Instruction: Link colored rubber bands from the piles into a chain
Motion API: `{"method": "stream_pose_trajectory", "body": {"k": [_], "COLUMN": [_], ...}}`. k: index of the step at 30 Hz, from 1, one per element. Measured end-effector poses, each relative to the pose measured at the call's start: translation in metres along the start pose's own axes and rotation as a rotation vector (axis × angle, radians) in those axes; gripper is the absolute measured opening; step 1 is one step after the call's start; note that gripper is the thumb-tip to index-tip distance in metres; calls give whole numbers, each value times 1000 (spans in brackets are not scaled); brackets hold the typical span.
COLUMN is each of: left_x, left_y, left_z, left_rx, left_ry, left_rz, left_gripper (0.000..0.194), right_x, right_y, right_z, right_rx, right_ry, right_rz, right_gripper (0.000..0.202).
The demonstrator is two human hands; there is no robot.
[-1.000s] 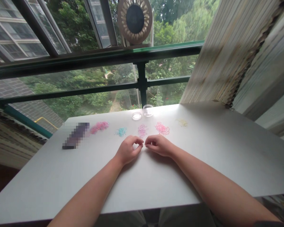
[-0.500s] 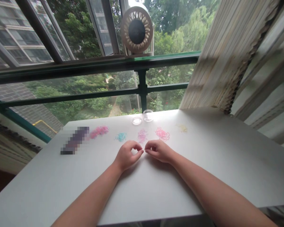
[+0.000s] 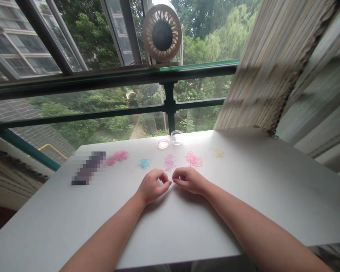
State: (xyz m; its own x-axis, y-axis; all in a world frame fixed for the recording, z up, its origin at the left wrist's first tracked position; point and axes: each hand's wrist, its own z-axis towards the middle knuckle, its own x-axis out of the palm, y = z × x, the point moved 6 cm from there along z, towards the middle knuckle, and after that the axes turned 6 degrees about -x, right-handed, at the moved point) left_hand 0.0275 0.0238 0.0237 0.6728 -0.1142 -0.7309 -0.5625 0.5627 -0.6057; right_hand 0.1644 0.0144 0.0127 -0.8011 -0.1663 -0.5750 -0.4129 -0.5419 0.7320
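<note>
My left hand [image 3: 155,185] and my right hand [image 3: 189,180] meet fingertip to fingertip low over the white table [image 3: 170,226]. Both are closed in a pinch, and whatever lies between the fingertips is too small to make out. Just beyond them is a pile of small light-purple loops [image 3: 170,162]. A pink pile [image 3: 193,159] lies behind my right hand, and a turquoise pile [image 3: 144,163] behind my left. Farther left sits a mixed pink and purple pile [image 3: 118,157]; a pale yellow pile [image 3: 218,152] is off to the right.
Near the table's back edge stand a clear round container [image 3: 176,138] and a clear round lid or dish [image 3: 163,144]. A pixelated dark oblong item [image 3: 89,168] lies at the left. Behind are a green railing [image 3: 116,79], a round fan [image 3: 162,36] and a striped curtain [image 3: 252,79].
The hands keep nearly the same pinched pose, with the fingertips only slightly shifted. The whole view has moved a little; the piles lie as before.
</note>
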Motion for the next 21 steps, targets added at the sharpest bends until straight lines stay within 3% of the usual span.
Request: {"method": "stream_pose_trajectory", "body": {"k": [8, 15, 18, 21], "left_x": [-1, -7, -13, -19], "left_y": [1, 5, 10, 18], "left_z": [0, 1, 1, 1], "left_rx": [-12, -37, -55, -75], "left_ry": [17, 38, 40, 24], "left_rz": [-22, 8, 24, 37], "left_gripper": [7, 11, 14, 18], "right_x": [0, -7, -32, -84], "right_y": [-2, -4, -12, -32], "right_z": [0, 0, 2, -7], "right_rx": [1, -14, -7, 131], "right_ry": [26, -27, -102, -281], "right_rz": [0, -79, -221, -413], "right_gripper": [7, 7, 8, 11]}}
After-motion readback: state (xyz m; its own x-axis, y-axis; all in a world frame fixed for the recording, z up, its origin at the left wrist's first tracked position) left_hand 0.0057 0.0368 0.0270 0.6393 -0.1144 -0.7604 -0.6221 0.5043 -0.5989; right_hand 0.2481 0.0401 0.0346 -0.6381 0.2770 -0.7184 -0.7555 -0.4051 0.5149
